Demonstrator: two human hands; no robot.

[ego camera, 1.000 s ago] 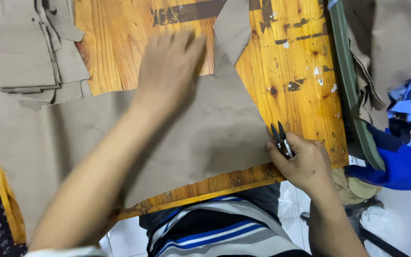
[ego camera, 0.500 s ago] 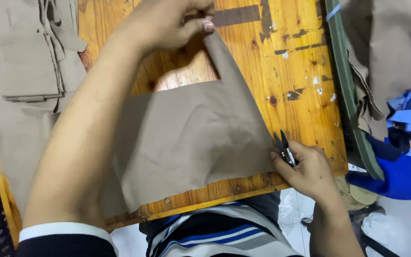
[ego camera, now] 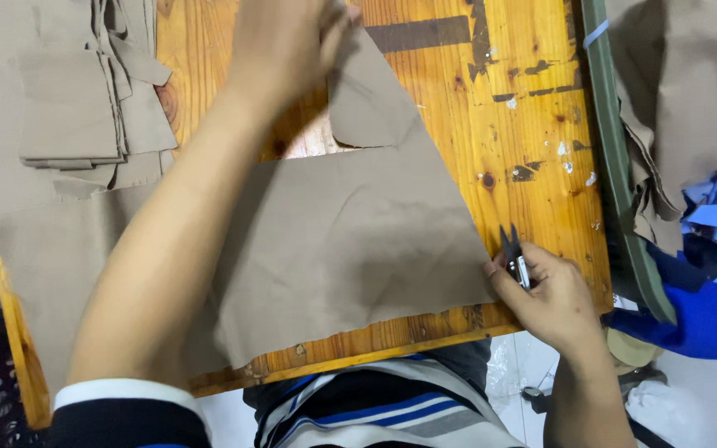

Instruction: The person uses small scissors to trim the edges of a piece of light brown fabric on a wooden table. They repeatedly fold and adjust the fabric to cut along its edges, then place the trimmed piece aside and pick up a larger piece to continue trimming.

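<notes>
Pinching the far corner of the tan fabric piece [ego camera: 350, 249] with our left hand [ego camera: 288, 41], fingers closed on it; it's spread on the wooden table [ego camera: 524, 108]. Our right hand [ego camera: 549, 299] grips small snips [ego camera: 512, 253] touching the fabric's right edge.

Left hand [ego camera: 288, 41] reaches to the desk's far edge, forearm stretched; right hand [ego camera: 545, 294] rests curled at the near right corner.

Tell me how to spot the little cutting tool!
Find the orange wooden table and follow its near edge to the right hand. The small thread snips poke up from that hand, beside the tan cloth. They are the only dark, pointed metal thing there.
</notes>
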